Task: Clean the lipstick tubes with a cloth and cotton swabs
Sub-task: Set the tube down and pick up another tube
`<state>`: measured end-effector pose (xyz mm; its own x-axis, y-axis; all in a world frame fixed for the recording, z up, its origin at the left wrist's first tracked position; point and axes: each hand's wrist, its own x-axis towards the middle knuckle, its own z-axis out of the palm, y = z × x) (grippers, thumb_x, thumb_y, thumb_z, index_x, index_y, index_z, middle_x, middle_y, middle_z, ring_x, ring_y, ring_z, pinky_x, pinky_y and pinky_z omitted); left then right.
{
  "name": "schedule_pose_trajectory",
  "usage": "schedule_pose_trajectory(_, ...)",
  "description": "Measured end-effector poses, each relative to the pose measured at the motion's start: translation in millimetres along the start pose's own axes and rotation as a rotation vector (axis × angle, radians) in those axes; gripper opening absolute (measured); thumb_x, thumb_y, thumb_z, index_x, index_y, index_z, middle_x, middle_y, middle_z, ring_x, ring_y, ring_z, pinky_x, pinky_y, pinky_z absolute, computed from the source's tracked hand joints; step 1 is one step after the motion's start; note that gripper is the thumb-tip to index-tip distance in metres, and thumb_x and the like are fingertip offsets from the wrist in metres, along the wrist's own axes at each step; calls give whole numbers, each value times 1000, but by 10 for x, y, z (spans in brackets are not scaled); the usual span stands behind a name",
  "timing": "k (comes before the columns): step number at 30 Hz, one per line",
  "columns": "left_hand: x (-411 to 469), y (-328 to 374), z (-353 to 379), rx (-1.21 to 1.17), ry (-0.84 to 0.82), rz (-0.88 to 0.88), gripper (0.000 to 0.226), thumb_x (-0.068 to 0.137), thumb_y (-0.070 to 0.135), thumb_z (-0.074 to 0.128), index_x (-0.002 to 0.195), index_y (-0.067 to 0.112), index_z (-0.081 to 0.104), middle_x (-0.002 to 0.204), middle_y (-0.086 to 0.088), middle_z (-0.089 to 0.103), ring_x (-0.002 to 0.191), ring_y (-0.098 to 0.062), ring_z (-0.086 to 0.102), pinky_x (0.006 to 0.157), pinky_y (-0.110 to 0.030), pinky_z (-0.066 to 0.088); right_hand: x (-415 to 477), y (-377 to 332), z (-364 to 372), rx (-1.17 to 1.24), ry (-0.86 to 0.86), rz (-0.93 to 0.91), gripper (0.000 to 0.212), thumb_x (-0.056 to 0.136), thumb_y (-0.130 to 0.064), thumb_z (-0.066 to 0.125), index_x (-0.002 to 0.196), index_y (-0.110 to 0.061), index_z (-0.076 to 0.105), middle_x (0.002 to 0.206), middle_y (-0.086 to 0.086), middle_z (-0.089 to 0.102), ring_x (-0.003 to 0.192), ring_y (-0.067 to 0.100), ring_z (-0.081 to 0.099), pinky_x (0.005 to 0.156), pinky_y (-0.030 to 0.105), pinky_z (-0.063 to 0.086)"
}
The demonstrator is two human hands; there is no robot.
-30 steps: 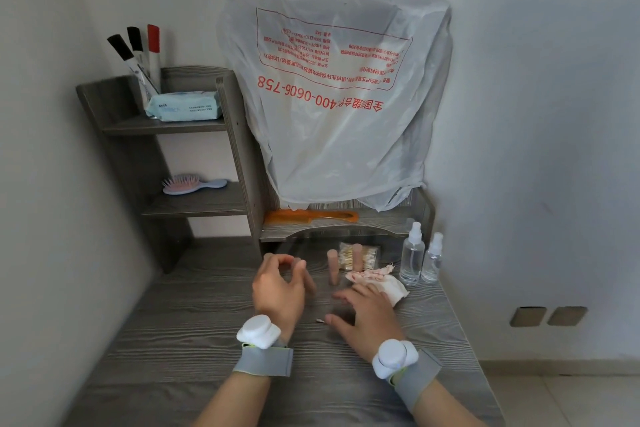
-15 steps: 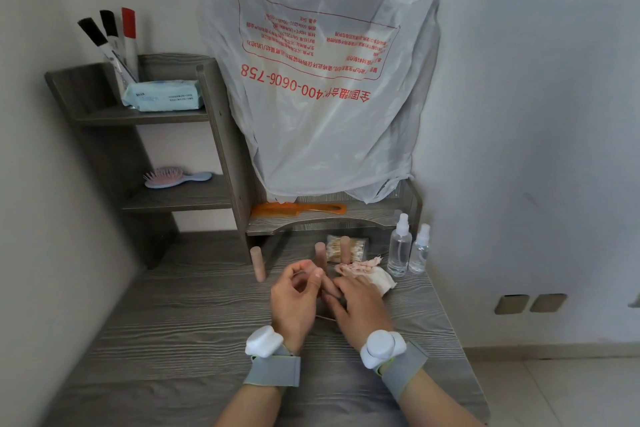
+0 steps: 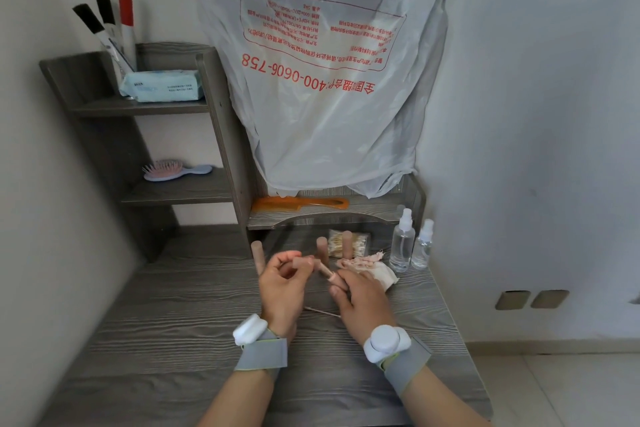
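My left hand [image 3: 282, 282] and my right hand [image 3: 363, 298] hold one pink lipstick tube [image 3: 323, 269] between them above the desk. The left fingers pinch its upper end and the right fingers grip its lower end. Three more pink tubes stand upright behind: one at the left [image 3: 258, 255], one in the middle [image 3: 321, 246], one further right [image 3: 347, 242]. A crumpled cloth with pink stains [image 3: 377, 270] lies just past my right hand. A used cotton swab [image 3: 322, 312] lies on the desk between my wrists. A pack of cotton swabs [image 3: 362, 246] sits behind the tubes.
Two clear spray bottles [image 3: 401, 243] [image 3: 423, 246] stand at the right by the wall. An orange comb [image 3: 301, 203] lies on the low shelf under a hanging plastic bag [image 3: 322, 80]. The left shelves hold wipes [image 3: 162, 85], markers and a hairbrush [image 3: 173, 170]. The desk's right edge [image 3: 460, 340] is near.
My left hand left a tube standing at the left and came to the middle. My right hand rose off the desk. Both now hold one tube between them.
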<state>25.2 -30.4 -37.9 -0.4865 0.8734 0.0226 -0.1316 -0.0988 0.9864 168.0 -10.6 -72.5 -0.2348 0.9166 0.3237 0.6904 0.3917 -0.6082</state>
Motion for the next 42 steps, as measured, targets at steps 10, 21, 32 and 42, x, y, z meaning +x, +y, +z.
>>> schedule_pose_trajectory(10,141,-18,-220,129,-60,50,22,77,1,79,79,9,59,86,-5,76,86,-17,72,79,-27,54,-1,5,5,39,28,26,19,93,-31,57,111,-25,59,107,-2,64,99,23,52,82,34,42)
schedule_pose_trajectory(21,225,-181,-87,481,-60,221,44,82,1,73,118,25,68,93,7,70,85,2,63,94,-22,48,3,19,35,42,53,43,19,93,-37,55,108,-25,53,99,-3,58,94,19,51,79,34,43)
schedule_pose_trajectory(32,206,-252,-24,675,2,310,46,79,5,76,122,19,67,92,10,67,78,4,61,72,3,39,18,63,54,29,80,-20,17,87,-39,58,96,-25,54,103,-10,56,101,16,49,87,35,44)
schedule_pose_trajectory(42,128,-272,-54,664,99,300,47,72,18,83,117,22,69,103,5,68,90,-10,64,84,-27,53,14,68,43,39,69,-9,23,85,-37,65,86,-34,42,97,-13,55,98,17,50,87,35,42)
